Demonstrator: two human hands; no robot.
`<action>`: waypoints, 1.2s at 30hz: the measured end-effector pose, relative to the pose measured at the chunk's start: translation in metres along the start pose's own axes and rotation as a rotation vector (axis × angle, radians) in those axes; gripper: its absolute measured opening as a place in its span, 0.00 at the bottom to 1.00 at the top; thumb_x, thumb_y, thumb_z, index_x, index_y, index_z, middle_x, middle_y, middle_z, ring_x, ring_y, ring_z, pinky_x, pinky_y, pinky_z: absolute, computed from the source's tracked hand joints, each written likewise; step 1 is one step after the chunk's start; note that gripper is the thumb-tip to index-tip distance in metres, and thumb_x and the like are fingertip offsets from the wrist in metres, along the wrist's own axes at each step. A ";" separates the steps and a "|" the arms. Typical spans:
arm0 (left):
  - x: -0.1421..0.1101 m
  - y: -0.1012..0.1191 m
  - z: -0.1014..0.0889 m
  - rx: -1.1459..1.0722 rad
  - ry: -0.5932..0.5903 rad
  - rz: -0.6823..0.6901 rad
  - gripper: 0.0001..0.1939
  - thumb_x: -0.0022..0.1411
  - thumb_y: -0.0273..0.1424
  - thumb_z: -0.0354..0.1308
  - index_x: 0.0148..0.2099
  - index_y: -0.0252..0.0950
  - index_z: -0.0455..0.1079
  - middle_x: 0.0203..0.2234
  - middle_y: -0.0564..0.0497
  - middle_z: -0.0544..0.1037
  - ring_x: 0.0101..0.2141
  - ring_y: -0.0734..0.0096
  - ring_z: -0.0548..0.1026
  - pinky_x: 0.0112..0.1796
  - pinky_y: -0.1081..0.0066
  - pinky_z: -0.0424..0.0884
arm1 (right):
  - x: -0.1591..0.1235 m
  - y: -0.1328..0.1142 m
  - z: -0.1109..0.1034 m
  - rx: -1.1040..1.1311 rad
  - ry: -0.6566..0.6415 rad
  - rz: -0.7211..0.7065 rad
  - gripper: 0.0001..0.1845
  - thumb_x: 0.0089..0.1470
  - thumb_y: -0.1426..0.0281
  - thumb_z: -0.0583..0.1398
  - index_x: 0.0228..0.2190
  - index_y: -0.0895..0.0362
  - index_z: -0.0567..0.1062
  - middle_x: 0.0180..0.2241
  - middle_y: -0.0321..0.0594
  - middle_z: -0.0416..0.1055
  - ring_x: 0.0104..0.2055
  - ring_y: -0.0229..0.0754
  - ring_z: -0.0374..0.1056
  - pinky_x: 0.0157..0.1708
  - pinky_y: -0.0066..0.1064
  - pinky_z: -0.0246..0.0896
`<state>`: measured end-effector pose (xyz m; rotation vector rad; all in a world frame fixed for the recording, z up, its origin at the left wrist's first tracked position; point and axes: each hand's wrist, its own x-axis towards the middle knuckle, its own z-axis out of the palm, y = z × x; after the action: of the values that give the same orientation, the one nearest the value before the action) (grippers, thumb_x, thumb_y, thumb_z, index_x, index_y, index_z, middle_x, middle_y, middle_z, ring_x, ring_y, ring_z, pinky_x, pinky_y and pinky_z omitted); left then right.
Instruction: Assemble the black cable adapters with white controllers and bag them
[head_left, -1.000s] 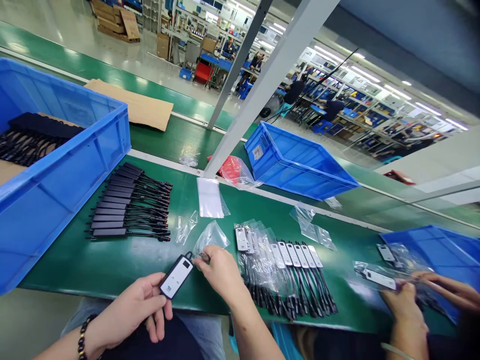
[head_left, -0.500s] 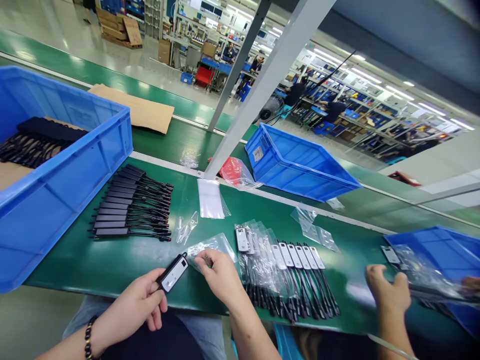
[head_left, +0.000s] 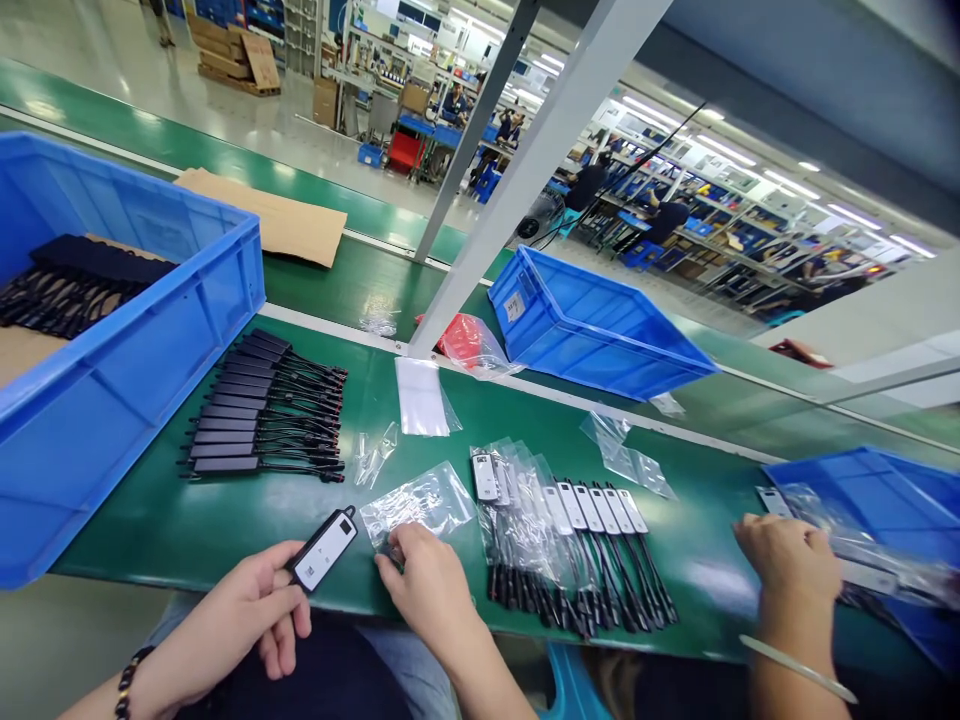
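Observation:
My left hand (head_left: 259,608) is closed around the lower end of a black device (head_left: 325,550) with a white labelled face and a small loop at its top. The device tilts up to the right above the green bench. Over the near edge of a clear plastic bag (head_left: 431,497), my right hand (head_left: 426,580) has its fingers curled and pinching; the fingertips are partly hidden. Right of it lies a row of similar white-faced devices (head_left: 600,512) with black cables, several under clear bags. At the left is a stack of dark devices (head_left: 225,437) with cables.
A large blue crate (head_left: 135,370) holding dark devices stands at left. Cardboard (head_left: 277,215), white sheets (head_left: 420,395), a red bag (head_left: 465,342) and another blue crate (head_left: 600,330) lie beyond, near a white post (head_left: 525,190). At right, a co-worker's hand (head_left: 791,560) handles bagged items.
The device in my left hand has moved left and down. The plastic bag, earlier bunched upright at my right fingers, now lies flatter. My right hand has shifted slightly down. The co-worker's hands have moved.

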<state>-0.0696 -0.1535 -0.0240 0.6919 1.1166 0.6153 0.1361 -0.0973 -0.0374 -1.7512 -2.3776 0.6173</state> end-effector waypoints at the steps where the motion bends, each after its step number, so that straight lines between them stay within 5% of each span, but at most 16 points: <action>1: -0.001 0.000 -0.001 -0.002 -0.002 -0.002 0.25 0.59 0.33 0.49 0.57 0.33 0.48 0.22 0.52 0.72 0.18 0.72 0.72 0.18 0.76 0.65 | 0.000 0.000 0.003 -0.033 -0.017 -0.001 0.02 0.47 0.74 0.56 0.26 0.57 0.69 0.27 0.38 0.68 0.28 0.38 0.63 0.26 0.27 0.47; 13: 0.004 -0.010 0.008 0.082 -0.116 -0.001 0.25 0.56 0.27 0.47 0.57 0.32 0.53 0.22 0.51 0.75 0.14 0.79 0.68 0.15 0.81 0.61 | -0.003 0.002 0.001 0.228 0.046 -0.053 0.06 0.45 0.79 0.51 0.24 0.57 0.65 0.23 0.33 0.64 0.26 0.35 0.59 0.27 0.24 0.48; 17: 0.008 -0.012 0.014 0.063 -0.070 -0.016 0.32 0.57 0.30 0.48 0.62 0.38 0.41 0.23 0.52 0.75 0.15 0.75 0.70 0.14 0.79 0.63 | -0.007 -0.005 0.001 0.180 0.089 -0.167 0.06 0.45 0.79 0.52 0.24 0.57 0.65 0.25 0.34 0.63 0.27 0.35 0.59 0.28 0.25 0.49; 21: 0.011 -0.010 0.018 -0.018 -0.020 -0.024 0.40 0.56 0.32 0.51 0.63 0.42 0.29 0.26 0.51 0.75 0.16 0.73 0.71 0.15 0.77 0.65 | -0.014 -0.017 -0.005 0.074 0.002 -0.390 0.06 0.46 0.77 0.52 0.26 0.56 0.66 0.28 0.36 0.63 0.27 0.36 0.59 0.26 0.25 0.50; 23: 0.012 -0.007 0.020 -0.083 -0.013 -0.009 0.39 0.56 0.33 0.52 0.63 0.41 0.32 0.26 0.51 0.74 0.17 0.73 0.71 0.15 0.77 0.64 | -0.019 -0.022 -0.010 0.076 -0.046 -0.486 0.06 0.48 0.76 0.52 0.27 0.56 0.67 0.30 0.37 0.64 0.28 0.36 0.59 0.26 0.25 0.51; 25: 0.012 -0.005 0.022 -0.141 -0.026 0.030 0.31 0.56 0.35 0.53 0.59 0.38 0.46 0.26 0.50 0.73 0.18 0.74 0.71 0.15 0.78 0.63 | -0.025 -0.025 -0.014 0.153 -0.059 -0.533 0.06 0.50 0.75 0.52 0.29 0.55 0.68 0.30 0.38 0.65 0.29 0.36 0.60 0.27 0.25 0.52; 27: 0.011 -0.004 0.024 -0.183 -0.037 0.054 0.19 0.56 0.37 0.54 0.48 0.35 0.59 0.26 0.49 0.73 0.18 0.75 0.70 0.17 0.77 0.63 | -0.029 -0.022 -0.016 0.293 0.006 -0.434 0.05 0.51 0.73 0.52 0.27 0.56 0.69 0.28 0.37 0.65 0.27 0.36 0.60 0.27 0.25 0.52; 30: 0.008 -0.003 0.026 -0.231 -0.033 0.016 0.12 0.57 0.38 0.53 0.38 0.34 0.61 0.26 0.49 0.74 0.20 0.75 0.72 0.23 0.75 0.65 | -0.032 -0.013 -0.009 0.509 0.126 -0.054 0.11 0.51 0.66 0.56 0.21 0.58 0.67 0.19 0.33 0.61 0.22 0.34 0.56 0.23 0.24 0.50; 32: 0.008 -0.002 0.028 -0.235 -0.039 0.007 0.12 0.57 0.38 0.53 0.38 0.34 0.62 0.26 0.49 0.74 0.23 0.72 0.73 0.27 0.73 0.66 | -0.032 -0.010 -0.001 0.635 0.086 0.117 0.15 0.49 0.62 0.58 0.19 0.59 0.67 0.17 0.32 0.59 0.21 0.33 0.54 0.22 0.24 0.49; 36: 0.008 -0.003 0.031 -0.142 -0.046 0.155 0.13 0.58 0.39 0.53 0.33 0.32 0.66 0.22 0.49 0.74 0.26 0.68 0.72 0.34 0.68 0.65 | -0.032 -0.012 0.013 0.909 -0.091 0.119 0.17 0.48 0.59 0.59 0.20 0.60 0.68 0.18 0.33 0.61 0.21 0.32 0.54 0.22 0.24 0.50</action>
<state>-0.0371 -0.1547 -0.0221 0.6700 0.9722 0.7987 0.1311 -0.1335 -0.0396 -1.4268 -1.5805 1.5058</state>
